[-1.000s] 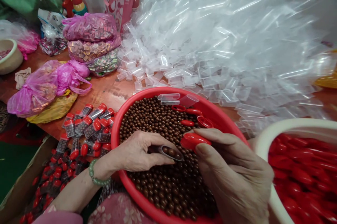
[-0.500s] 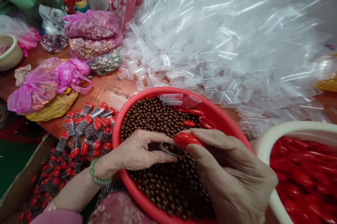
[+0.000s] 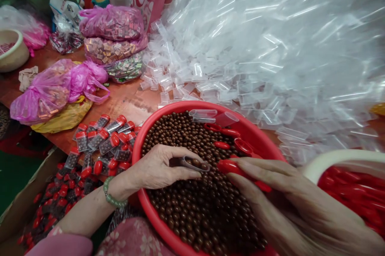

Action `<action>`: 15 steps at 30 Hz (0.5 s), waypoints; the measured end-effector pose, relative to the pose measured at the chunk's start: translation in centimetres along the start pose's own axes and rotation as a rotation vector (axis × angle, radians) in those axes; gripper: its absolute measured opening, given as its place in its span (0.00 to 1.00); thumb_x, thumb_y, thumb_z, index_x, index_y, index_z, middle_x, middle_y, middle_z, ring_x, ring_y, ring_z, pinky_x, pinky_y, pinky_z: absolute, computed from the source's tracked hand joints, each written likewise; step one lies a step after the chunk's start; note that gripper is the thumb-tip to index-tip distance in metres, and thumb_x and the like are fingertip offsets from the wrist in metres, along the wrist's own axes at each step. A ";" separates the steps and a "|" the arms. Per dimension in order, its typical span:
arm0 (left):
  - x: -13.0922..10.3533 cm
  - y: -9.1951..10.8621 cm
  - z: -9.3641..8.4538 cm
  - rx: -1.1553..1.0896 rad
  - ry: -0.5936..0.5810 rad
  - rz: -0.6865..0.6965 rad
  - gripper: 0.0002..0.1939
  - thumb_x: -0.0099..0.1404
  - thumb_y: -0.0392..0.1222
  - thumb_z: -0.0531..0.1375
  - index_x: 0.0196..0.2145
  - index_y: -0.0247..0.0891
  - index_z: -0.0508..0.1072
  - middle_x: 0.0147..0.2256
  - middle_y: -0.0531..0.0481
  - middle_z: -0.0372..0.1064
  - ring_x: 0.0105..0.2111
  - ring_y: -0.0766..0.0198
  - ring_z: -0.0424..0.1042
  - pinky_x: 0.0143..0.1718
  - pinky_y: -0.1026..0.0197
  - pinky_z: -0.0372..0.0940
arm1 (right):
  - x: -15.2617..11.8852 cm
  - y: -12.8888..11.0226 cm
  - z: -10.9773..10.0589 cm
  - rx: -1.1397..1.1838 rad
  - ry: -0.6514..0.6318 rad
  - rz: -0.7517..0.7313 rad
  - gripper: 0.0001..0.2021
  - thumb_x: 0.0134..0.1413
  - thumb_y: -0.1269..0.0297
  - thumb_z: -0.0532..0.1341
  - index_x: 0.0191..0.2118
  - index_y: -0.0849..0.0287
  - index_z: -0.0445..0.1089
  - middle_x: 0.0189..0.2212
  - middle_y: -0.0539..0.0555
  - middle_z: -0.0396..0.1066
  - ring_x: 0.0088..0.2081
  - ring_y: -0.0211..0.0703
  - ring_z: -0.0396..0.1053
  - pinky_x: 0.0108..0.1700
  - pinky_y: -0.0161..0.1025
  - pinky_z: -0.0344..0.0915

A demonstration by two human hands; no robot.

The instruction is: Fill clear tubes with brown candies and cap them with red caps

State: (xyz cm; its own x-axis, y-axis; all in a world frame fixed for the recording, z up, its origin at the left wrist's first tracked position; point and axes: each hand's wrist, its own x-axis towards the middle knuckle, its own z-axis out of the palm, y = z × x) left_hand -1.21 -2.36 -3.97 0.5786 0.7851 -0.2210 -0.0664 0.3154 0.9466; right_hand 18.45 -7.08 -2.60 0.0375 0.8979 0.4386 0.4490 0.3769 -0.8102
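My left hand [image 3: 164,167] is closed round a clear plastic tube [image 3: 195,163], its oval mouth turned to the right with brown balls showing in it. Just right of that mouth, my right hand [image 3: 288,200] pinches a red plastic cap [image 3: 230,166] between thumb and fingers, apart from the tube. Another red piece shows under those fingers. Both hands are over a red basin [image 3: 180,105] filled with small brown balls [image 3: 186,212]. Several loose red caps [image 3: 221,145] and a few empty clear tubes [image 3: 203,114] lie on the balls near the far rim.
Capped, filled tubes [image 3: 105,139] lie left of the basin, with more in a carton [image 3: 27,192] below. A big heap of clear tubes [image 3: 255,59] covers the back. At right stands a white tub [image 3: 313,167] of red caps. Pink bags [image 3: 111,23] sit back left.
My right hand has drawn right with the red cap, away from the tube. The tube in my left hand has tipped slightly, and brown balls now show at its mouth.
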 end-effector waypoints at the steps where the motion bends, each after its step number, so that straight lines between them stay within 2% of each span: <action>1: 0.0 0.0 0.0 -0.001 0.000 0.001 0.09 0.59 0.35 0.67 0.40 0.34 0.80 0.36 0.49 0.77 0.37 0.64 0.73 0.45 0.63 0.66 | 0.2 0.0 0.1 -0.017 0.039 -0.064 0.19 0.50 0.77 0.69 0.45 0.46 0.77 0.36 0.48 0.79 0.35 0.46 0.76 0.38 0.45 0.75; 3: 0.0 0.0 -0.1 -0.005 -0.011 0.014 0.09 0.59 0.35 0.66 0.39 0.34 0.80 0.35 0.50 0.77 0.36 0.65 0.72 0.45 0.63 0.65 | 0.8 -0.2 0.6 -0.018 0.045 -0.148 0.19 0.51 0.78 0.68 0.46 0.49 0.77 0.36 0.49 0.79 0.35 0.44 0.76 0.37 0.42 0.76; 8: 0.0 -0.5 -0.1 -0.025 -0.021 0.059 0.07 0.60 0.35 0.65 0.37 0.35 0.81 0.32 0.54 0.74 0.35 0.67 0.70 0.44 0.65 0.64 | 1.8 -0.6 1.9 -0.100 -0.141 -0.263 0.15 0.53 0.78 0.67 0.44 0.53 0.75 0.36 0.50 0.78 0.35 0.41 0.77 0.37 0.38 0.76; 12: 0.1 -0.7 -0.2 -0.017 -0.005 -0.001 0.10 0.60 0.36 0.66 0.41 0.36 0.80 0.34 0.52 0.76 0.35 0.66 0.72 0.43 0.64 0.65 | 1.7 0.1 0.9 -0.198 -0.097 -0.231 0.10 0.55 0.73 0.67 0.42 0.52 0.76 0.35 0.49 0.79 0.34 0.41 0.77 0.39 0.39 0.76; 15: 0.2 -0.6 -0.3 -0.005 -0.017 0.003 0.10 0.60 0.35 0.66 0.41 0.35 0.80 0.37 0.50 0.77 0.38 0.65 0.73 0.45 0.64 0.65 | 1.6 0.5 0.3 -0.148 -0.029 -0.186 0.09 0.55 0.71 0.68 0.41 0.51 0.77 0.34 0.49 0.79 0.32 0.41 0.77 0.38 0.38 0.76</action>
State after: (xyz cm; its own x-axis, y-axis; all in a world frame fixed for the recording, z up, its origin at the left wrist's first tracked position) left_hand -1.25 -2.22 -4.65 0.5918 0.7770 -0.2146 -0.0718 0.3160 0.9460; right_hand 18.44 -5.43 -2.44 -0.0825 0.8229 0.5622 0.5715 0.5012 -0.6497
